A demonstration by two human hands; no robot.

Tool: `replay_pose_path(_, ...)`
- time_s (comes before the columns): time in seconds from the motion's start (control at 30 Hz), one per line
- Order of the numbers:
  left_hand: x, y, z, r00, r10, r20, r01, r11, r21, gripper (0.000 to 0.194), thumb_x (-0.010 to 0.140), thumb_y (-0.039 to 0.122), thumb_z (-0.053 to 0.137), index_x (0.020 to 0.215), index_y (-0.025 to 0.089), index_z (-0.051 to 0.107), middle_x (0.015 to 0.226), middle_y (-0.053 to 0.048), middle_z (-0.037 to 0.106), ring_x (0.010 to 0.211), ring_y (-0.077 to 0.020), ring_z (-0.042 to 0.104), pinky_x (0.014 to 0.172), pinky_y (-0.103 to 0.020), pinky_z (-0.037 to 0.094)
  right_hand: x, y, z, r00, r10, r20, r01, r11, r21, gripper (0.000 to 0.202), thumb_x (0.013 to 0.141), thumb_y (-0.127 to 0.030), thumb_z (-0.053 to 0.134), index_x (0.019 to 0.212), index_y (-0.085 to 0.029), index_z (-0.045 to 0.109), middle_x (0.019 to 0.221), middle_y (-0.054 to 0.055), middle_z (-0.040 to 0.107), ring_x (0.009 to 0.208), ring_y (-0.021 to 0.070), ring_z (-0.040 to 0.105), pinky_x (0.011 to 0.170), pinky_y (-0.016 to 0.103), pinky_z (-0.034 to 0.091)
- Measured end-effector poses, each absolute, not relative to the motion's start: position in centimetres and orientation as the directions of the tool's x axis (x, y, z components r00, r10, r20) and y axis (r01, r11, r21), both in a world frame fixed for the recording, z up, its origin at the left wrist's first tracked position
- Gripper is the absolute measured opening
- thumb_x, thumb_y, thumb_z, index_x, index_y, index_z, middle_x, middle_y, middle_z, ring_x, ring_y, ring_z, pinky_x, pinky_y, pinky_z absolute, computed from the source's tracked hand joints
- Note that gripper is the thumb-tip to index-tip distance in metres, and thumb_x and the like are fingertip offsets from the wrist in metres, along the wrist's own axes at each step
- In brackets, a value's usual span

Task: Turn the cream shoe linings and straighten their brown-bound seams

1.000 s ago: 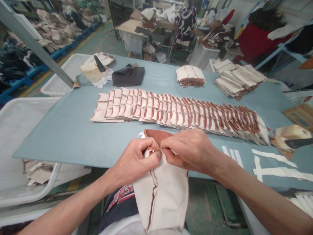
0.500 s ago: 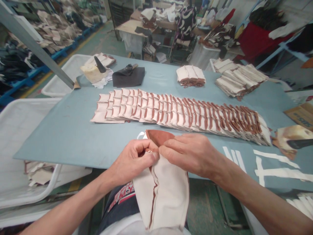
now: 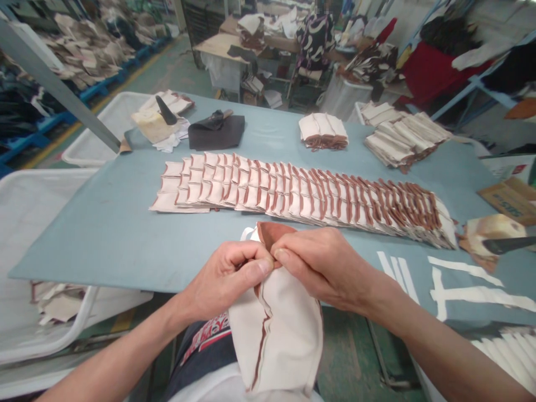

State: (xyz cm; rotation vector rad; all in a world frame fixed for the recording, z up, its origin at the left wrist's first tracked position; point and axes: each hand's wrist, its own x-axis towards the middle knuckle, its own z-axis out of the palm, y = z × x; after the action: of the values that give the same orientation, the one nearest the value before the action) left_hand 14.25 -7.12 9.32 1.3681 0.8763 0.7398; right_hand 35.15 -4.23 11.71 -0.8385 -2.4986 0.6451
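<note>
A cream piece with a reddish-brown inner side and a brown-edged seam, the sewn leather piece [image 3: 288, 329], hangs over my lap in front of the table. Its top edge is pinched by my left hand [image 3: 234, 273], thumb against curled fingers. Close beside it, my right hand [image 3: 322, 265] grips the same edge, thumb and fingers pressed together. The fingertips of both hands nearly meet. A white strip loops out behind my left hand. Beyond them, a long row of overlapping cream and brown pieces [image 3: 293, 190] lies across the table.
The blue table [image 3: 104, 240] carries a dark folded cloth [image 3: 218, 132], a small stack [image 3: 323, 130], a larger pile [image 3: 406, 134] and white strips [image 3: 481, 293]. White bins [image 3: 25, 223] stand at the left. A person in patterned clothing [image 3: 314, 42] is at the back.
My right hand's fingers have curled in, and its thumb now presses on the piece's top edge. My left hand keeps its pinch. The view has shifted slightly.
</note>
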Motion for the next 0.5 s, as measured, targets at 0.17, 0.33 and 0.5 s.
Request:
replay_pose_path(0.17,13.9,-6.9,9.1,0.482,0.874,-0.063,0.085,0.025,0.996,0.034,0.095,0.032,0.052,0.065,0.016,0.051,0.063,0.004,0.048,0.06,-0.0096,0.042,0.058,-0.022,0.034,34.7,-3.7,12.5,-0.731,0.671,0.128,0.422,0.591,-0.688,0.039,0.105,-0.022,0.037,0.066,-0.02,0.041,0.062,-0.004,0.044,0.056,0.0099,0.038,0.058,0.027,0.026)
replay_pose_path(0.33,13.5,-6.9,9.2,0.457,0.889,-0.023,0.095,-0.022,0.995,0.032,0.094,0.028,0.055,0.064,0.016,0.052,0.061,0.004,0.047,0.059,-0.0097,0.041,0.057,-0.022,0.033,34.6,-3.2,11.7,-0.745,0.663,0.078,0.237,0.372,-0.897,0.041,0.105,-0.033,0.042,0.066,-0.022,0.036,0.061,-0.007,0.032,0.053,0.0085,0.029,0.051,0.023,0.026)
replay_pose_path(0.5,12.7,-6.8,8.9,0.5,0.865,-0.042,0.089,-0.002,0.996,0.041,0.097,0.041,0.054,0.066,0.015,0.055,0.062,0.003,0.049,0.059,-0.0105,0.042,0.056,-0.023,0.033,34.6,-3.4,10.5,-0.735,0.652,0.186,0.258,0.522,-0.813,0.036,0.102,-0.023,0.046,0.067,-0.021,0.041,0.06,-0.007,0.039,0.053,0.0085,0.035,0.053,0.023,0.027)
